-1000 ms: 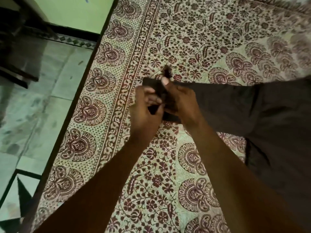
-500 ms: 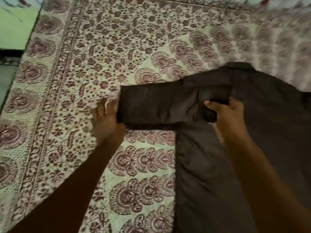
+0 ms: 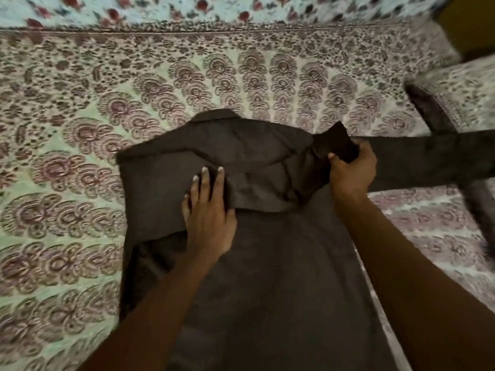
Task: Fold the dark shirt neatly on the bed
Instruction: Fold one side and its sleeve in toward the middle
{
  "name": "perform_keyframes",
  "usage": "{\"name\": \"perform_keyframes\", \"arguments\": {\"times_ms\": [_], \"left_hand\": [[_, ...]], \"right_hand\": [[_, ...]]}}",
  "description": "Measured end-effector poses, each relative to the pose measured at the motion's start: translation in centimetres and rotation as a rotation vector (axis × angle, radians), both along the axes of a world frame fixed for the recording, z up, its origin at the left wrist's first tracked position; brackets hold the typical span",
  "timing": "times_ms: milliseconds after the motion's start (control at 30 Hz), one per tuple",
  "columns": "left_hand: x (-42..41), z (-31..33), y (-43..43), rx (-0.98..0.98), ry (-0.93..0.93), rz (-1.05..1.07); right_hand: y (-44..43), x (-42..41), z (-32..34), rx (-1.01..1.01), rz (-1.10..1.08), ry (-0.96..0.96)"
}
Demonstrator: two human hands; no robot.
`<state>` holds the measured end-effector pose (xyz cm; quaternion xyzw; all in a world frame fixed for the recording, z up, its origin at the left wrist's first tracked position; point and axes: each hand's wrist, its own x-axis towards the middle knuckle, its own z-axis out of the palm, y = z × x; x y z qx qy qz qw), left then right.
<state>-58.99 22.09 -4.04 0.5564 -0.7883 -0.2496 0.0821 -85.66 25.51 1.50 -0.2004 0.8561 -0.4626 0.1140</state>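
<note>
The dark shirt [image 3: 267, 277] lies flat on the patterned bed sheet [image 3: 67, 183], collar pointing away from me. Its left sleeve is folded across the chest. My left hand [image 3: 207, 210] presses flat on that folded sleeve with straight fingers. My right hand [image 3: 351, 170] grips the sleeve's cuff end near the right shoulder, fingers curled round the cloth. The other sleeve [image 3: 428, 156] stretches out to the right over the sheet.
A floral blue-and-red cloth [image 3: 187, 9] runs along the far edge of the bed. A patterned pillow or fold of sheet [image 3: 460, 84] rises at the right, with a dark strip below it. Open sheet spreads to the left of the shirt.
The left sleeve has been carried from the left side over onto the chest. My right hand moved right with the cuff; my left hand moved from the sheet onto the fold. The view shifted right.
</note>
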Motion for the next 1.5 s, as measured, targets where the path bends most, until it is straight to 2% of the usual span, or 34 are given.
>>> {"name": "perform_keyframes", "arguments": {"times_ms": [233, 567, 633, 700, 833, 900, 967, 1000, 1033, 1067, 1167, 1233, 1300, 1400, 1433, 1500], "left_hand": [[-6.9, -2.0, 1.9, 0.013, -0.105, -0.038], [-7.3, -5.2, 1.6, -0.032, -0.255, -0.135], [-7.3, -5.4, 1.6, -0.039, -0.241, -0.157], [-7.3, -5.5, 1.5, -0.03, -0.22, -0.168], [-6.8, -5.1, 0.9, 0.014, -0.159, -0.21], [-6.2, -4.7, 0.8, 0.015, -0.064, -0.217], [-5.1, -4.3, 0.8, -0.071, -0.011, -0.154], [-4.4, -4.2, 0.7, -0.136, -0.023, -0.094], [-3.6, -4.2, 0.5, -0.193, -0.056, -0.021], [-2.7, -4.2, 0.4, -0.23, -0.102, 0.055], [0.0, -4.2, -0.2, -0.243, -0.227, 0.253], [1.6, -4.6, -0.7, -0.207, -0.254, 0.307], [2.9, -5.2, -1.1, -0.185, -0.158, 0.209], [5.0, -5.6, -1.3, -0.188, 0.07, 0.026], [5.7, -5.5, -1.1, -0.198, 0.082, 0.02], [7.0, -5.2, -0.4, -0.222, -0.008, 0.082]], "right_hand": [[2.1, -8.0, -3.2, -0.029, -0.131, -0.003], [3.9, -14.8, -8.2, -0.012, -0.346, -0.298], [4.2, -15.1, -8.3, -0.009, -0.364, -0.297], [4.3, -14.3, -7.8, 0.064, -0.333, -0.201], [4.0, -9.2, -6.8, 0.393, -0.107, 0.315], [3.7, -6.2, -7.5, 0.442, 0.239, 0.452], [3.1, -3.6, -8.5, 0.478, 0.695, 0.48], [2.9, -2.7, -9.1, 0.523, 0.846, 0.482], [2.6, -2.0, -9.4, 0.569, 0.902, 0.483], [2.2, -1.4, -9.6, 0.606, 0.869, 0.479], [0.7, 0.6, -9.1, 0.689, 0.602, 0.41], [-0.5, 2.9, -8.7, 0.701, 0.577, 0.484], [-1.6, 5.7, -8.7, 0.561, 0.756, 0.6], [-4.0, 10.2, -9.2, 0.383, 1.234, 0.602], [-4.8, 11.3, -9.5, 0.413, 1.319, 0.581], [-6.2, 12.5, -10.0, 0.506, 1.279, 0.595]]}}
